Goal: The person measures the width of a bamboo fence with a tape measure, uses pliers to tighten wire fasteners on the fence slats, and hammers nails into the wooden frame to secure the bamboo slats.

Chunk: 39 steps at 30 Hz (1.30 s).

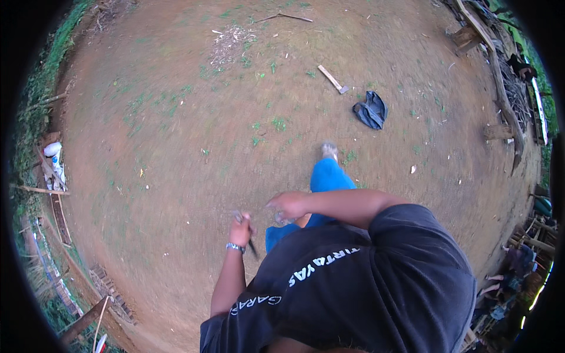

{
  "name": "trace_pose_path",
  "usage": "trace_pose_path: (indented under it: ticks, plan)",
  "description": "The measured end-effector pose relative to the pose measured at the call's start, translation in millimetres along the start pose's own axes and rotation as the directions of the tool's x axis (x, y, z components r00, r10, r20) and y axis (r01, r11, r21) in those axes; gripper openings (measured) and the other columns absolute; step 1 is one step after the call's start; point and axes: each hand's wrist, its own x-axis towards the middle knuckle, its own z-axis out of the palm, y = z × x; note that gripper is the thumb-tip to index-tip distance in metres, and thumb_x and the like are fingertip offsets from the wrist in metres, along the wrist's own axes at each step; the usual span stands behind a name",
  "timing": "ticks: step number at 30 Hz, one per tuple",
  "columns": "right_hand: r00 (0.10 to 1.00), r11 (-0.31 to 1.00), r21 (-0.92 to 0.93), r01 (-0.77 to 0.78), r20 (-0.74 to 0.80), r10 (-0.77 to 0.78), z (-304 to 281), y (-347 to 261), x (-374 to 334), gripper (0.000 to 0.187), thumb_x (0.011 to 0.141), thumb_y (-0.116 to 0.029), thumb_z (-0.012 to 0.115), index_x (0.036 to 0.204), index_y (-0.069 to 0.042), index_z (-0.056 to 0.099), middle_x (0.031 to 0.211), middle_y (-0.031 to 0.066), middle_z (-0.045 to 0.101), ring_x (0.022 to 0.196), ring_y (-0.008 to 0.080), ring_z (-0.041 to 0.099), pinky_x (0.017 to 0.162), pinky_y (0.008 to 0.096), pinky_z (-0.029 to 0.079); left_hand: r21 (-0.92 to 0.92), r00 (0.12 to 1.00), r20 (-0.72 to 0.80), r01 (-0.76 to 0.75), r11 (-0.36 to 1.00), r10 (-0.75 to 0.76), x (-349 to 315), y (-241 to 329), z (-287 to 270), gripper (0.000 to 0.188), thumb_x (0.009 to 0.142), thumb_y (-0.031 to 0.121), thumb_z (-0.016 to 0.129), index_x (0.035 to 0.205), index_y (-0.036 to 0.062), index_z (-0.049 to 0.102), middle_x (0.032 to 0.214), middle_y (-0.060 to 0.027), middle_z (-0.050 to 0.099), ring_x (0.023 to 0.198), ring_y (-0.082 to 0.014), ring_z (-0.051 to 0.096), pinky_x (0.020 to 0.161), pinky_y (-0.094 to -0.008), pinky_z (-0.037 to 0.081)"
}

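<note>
My left hand (240, 230), with a band on its wrist, is closed around a slim tool. A grey tip shows above the fingers and a dark end (253, 248) sticks out below; blur hides its exact kind. To the right of it, my right hand (289, 205) reaches across my body with its fingers stretched toward the left hand. It is smeared by motion, and I see nothing in it. The two hands are apart, in front of my blue trousers (331, 175).
On the dirt ground ahead lie a wooden-handled hatchet or hammer (331, 78) and a crumpled black plastic bag (371, 110). Farther off are wood shavings (231, 46) and a stick (284, 17). Logs (505, 106) line the right side; people (513, 265) are at the lower right.
</note>
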Motion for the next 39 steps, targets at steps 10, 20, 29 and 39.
trace_pose_path:
  ticks: [10,20,29,39]
  plan:
    - [0.413,0.423,0.105,-0.900,-0.109,0.904,-212,405,-30,0.027,0.085,-0.033,0.067,0.098,-0.011,0.074,0.098,0.0161,0.074,0.099,0.0322,0.071,0.089,0.0415,0.055,0.838,0.749,0.407,-0.079,0.540,-0.523,-2,-171,64,0.051,0.076,0.034,0.072,0.125,0.0225,0.067,0.114,-0.0137,0.072,0.101,-0.0329,0.070,0.089,-0.0440,0.058]
    - [0.229,0.231,0.005,-0.973,-0.115,0.967,-354,738,79,0.049,0.095,-0.015,0.050,0.143,-0.003,0.047,0.143,0.0221,0.053,0.127,0.0378,0.057,0.105,0.0442,0.049,0.401,0.782,0.146,0.513,0.759,-0.606,200,69,247,0.026,0.100,0.032,0.055,0.107,0.0147,0.073,0.090,-0.0137,0.073,0.087,-0.0284,0.071,0.075,-0.0427,0.054]
    - [0.078,0.104,0.031,-0.994,-0.454,0.887,-319,823,119,0.062,0.096,-0.015,0.053,0.154,-0.011,0.031,0.143,0.0142,0.050,0.134,0.0319,0.049,0.107,0.0454,0.045,0.269,0.659,0.164,0.686,0.676,-0.734,252,138,310,0.031,0.097,0.037,0.060,0.105,0.0113,0.073,0.076,-0.0133,0.070,0.072,-0.0258,0.069,0.067,-0.0418,0.053]
    - [0.644,0.539,-0.375,-0.754,-0.262,0.719,-267,666,106,0.039,0.080,-0.015,0.062,0.118,-0.006,0.068,0.136,0.0178,0.055,0.131,0.0339,0.049,0.108,0.0424,0.044,-0.148,0.594,0.123,0.803,0.578,-0.795,162,120,276,0.044,0.092,0.048,0.065,0.094,0.0044,0.070,0.086,-0.0236,0.071,0.087,-0.0403,0.069,0.075,-0.0473,0.052]
